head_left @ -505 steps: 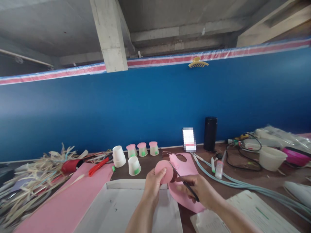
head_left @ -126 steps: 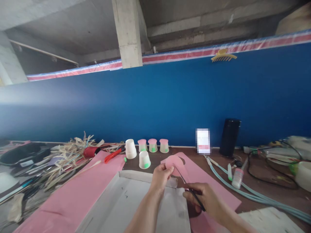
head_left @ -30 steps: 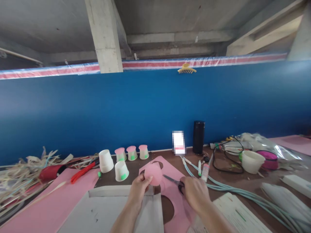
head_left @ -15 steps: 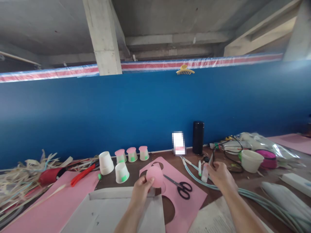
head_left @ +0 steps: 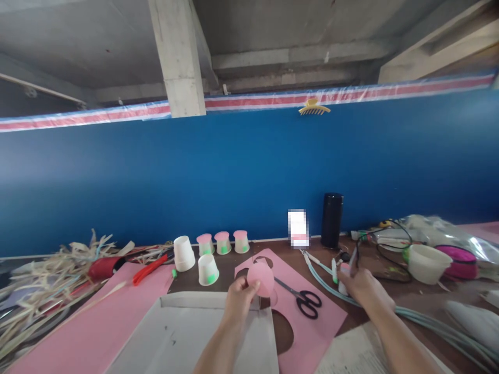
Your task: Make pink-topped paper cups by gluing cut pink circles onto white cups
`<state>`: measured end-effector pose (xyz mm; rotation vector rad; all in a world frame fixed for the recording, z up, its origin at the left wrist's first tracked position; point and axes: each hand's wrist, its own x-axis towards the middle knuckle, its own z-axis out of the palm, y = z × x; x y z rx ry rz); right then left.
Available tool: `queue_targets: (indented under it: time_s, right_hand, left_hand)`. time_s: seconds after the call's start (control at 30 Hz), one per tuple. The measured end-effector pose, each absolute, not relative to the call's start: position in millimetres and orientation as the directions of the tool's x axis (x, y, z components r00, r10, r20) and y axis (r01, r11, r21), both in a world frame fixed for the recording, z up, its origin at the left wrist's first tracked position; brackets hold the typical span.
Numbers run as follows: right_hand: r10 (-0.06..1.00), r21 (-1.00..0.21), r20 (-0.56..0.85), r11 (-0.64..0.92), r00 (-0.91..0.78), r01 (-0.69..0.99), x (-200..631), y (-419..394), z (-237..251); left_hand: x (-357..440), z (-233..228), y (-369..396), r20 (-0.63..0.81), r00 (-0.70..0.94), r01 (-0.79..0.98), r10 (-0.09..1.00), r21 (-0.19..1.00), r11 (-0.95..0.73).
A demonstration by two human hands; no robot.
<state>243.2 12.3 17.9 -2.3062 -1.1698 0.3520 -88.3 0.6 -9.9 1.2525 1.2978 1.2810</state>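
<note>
My left hand (head_left: 239,301) pinches a round pink paper disc (head_left: 261,279) between thumb and fingers, above a pink sheet (head_left: 290,340) with round holes cut in it. Black-handled scissors (head_left: 307,303) lie on that sheet. Over on the right, my right hand (head_left: 368,290) has its fingers closed around a small translucent bottle with a pinkish top (head_left: 343,280); the fingers partly hide it. Beside the bottle is a slim white-and-green tube (head_left: 334,271). White paper cups (head_left: 208,270) stand upside down at the back left, several with pink tops.
A white open box (head_left: 187,332) lies in front. Further left are red-handled pliers (head_left: 150,270) and a heap of pale strips (head_left: 70,275). A black flask (head_left: 332,221), pale blue cords (head_left: 421,319) and a white tub (head_left: 429,263) are on the right.
My right hand has come down and its fingers have closed on the small bottle. The left hand keeps the pink disc. The whole view has shifted slightly.
</note>
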Motion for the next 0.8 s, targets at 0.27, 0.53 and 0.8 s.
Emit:
queue_targets:
  time_s: [0.27,0.53,0.8]
  right_hand:
    - [0.827,-0.962,0.175,0.027,0.534,0.272,204.6,-9.0,44.1]
    - [0.992,-0.95,0.116,0.126,0.052,-0.285,131.4,-29.5,44.1]
    - [0.997,-0.97,0.075,0.069,-0.016,-0.233,117.6,-40.6,44.0]
  left_hand:
    - [-77.4,-2.4,-8.1,-0.008,-0.063,-0.156,0.998,0.988,-0.002]
    - [-70.5,6.3,-16.1,-0.092,0.01,-0.39,0.996,0.917,0.089]
    - [-65.5,3.6,-15.8,-0.115,0.051,-0.342,0.992,0.931,0.126]
